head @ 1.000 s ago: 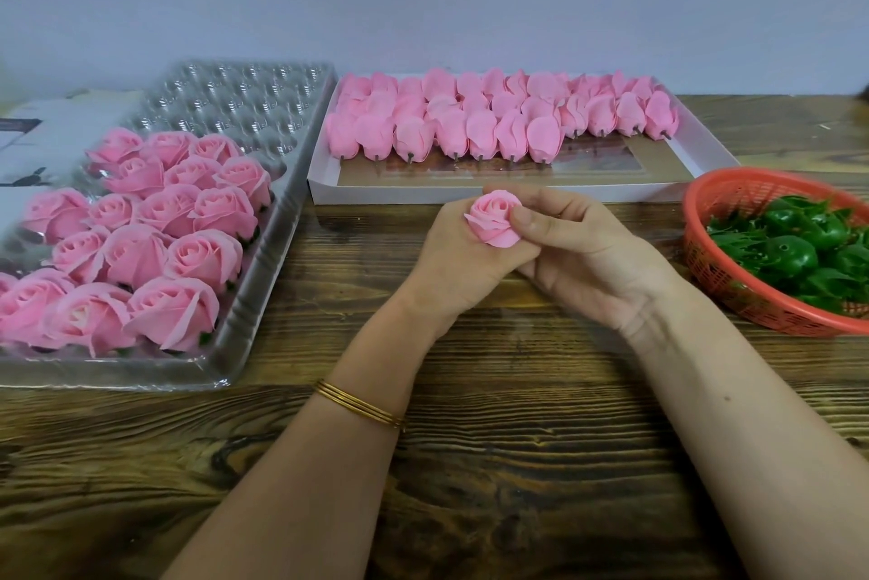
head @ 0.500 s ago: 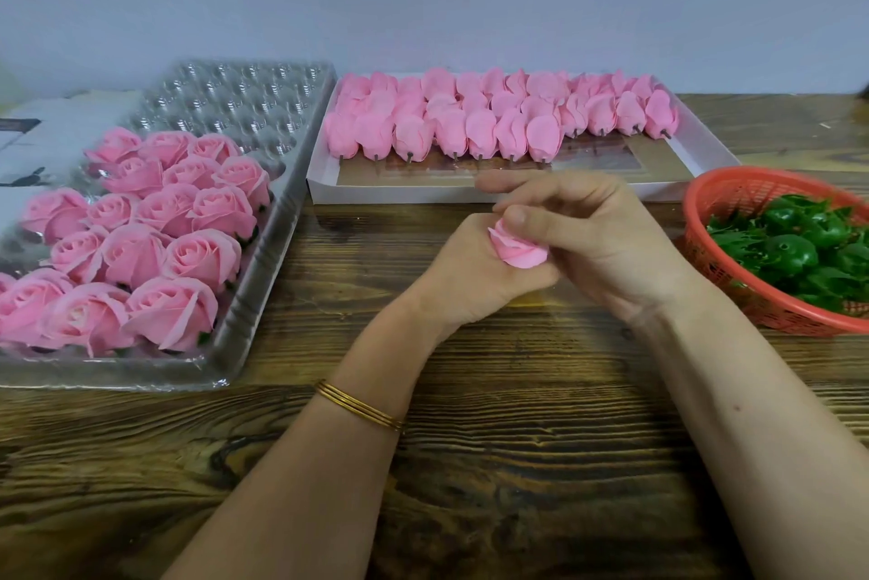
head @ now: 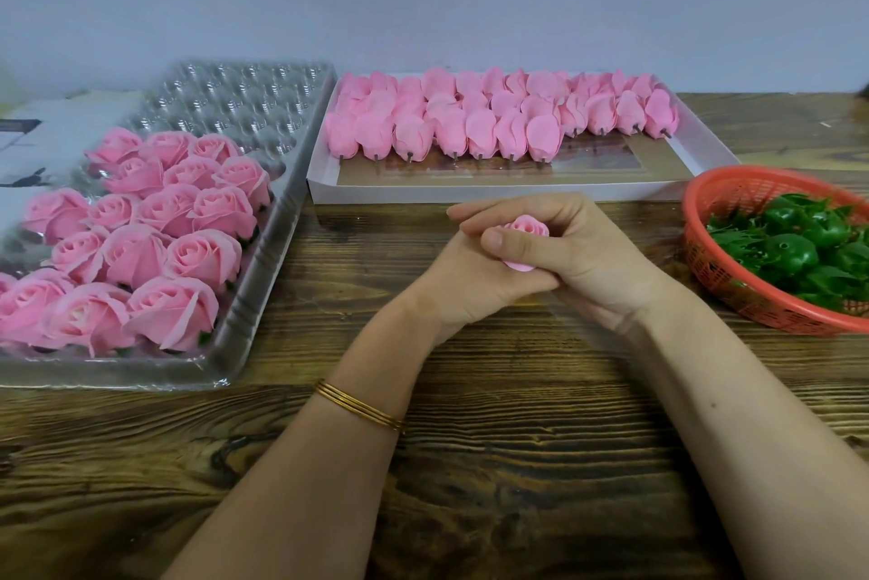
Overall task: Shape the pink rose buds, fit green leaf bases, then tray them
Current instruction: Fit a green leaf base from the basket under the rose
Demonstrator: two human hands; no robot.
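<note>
Centre of frame, above the grained wooden bench (head: pixel 470 485): left hand (head: pixel 451 283) and right hand (head: pixel 597 264) are clasped, fingers (head: pixel 498 208) curled round one pink rose bud (head: pixel 526 226), with the right thumb across its layered petals. Left: clear dimpled plastic tray (head: pixel 263 109) of opened roses (head: pixel 141 250). Top: shallow white box (head: pixel 470 193) of closed buds (head: pixel 451 132). Right: red mesh basket (head: pixel 743 191) of glossy green leaf bases (head: pixel 790 250).

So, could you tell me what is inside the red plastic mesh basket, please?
The red plastic mesh basket holds a heap of glossy green plastic leaf bases. The heap covers the basket's floor, so anything beneath the top layer cannot be seen.
</note>
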